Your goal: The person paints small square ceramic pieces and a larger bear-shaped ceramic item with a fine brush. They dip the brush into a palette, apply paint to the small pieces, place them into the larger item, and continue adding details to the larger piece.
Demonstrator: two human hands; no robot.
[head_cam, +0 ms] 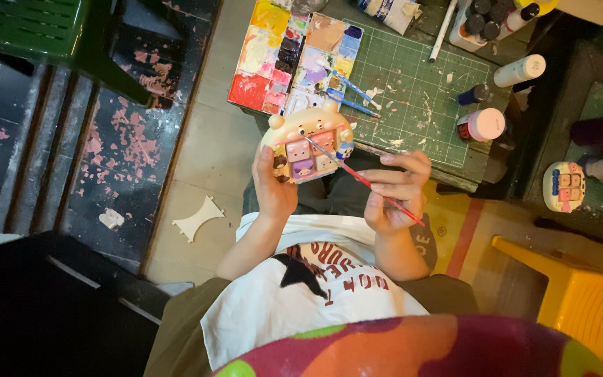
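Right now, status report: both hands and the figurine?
Left hand grips painted figurine. Right hand holds red brush, tip on figurine's face. Nothing blocking.

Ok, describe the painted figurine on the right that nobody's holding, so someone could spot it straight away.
Start at the green cutting mat on the table, then look right, past the pink-capped paint bottle, to the dark surface beside it. There lies a small rounded figurine. Unlike the one in the left hand, it lies untouched, with a yellow stool just below.
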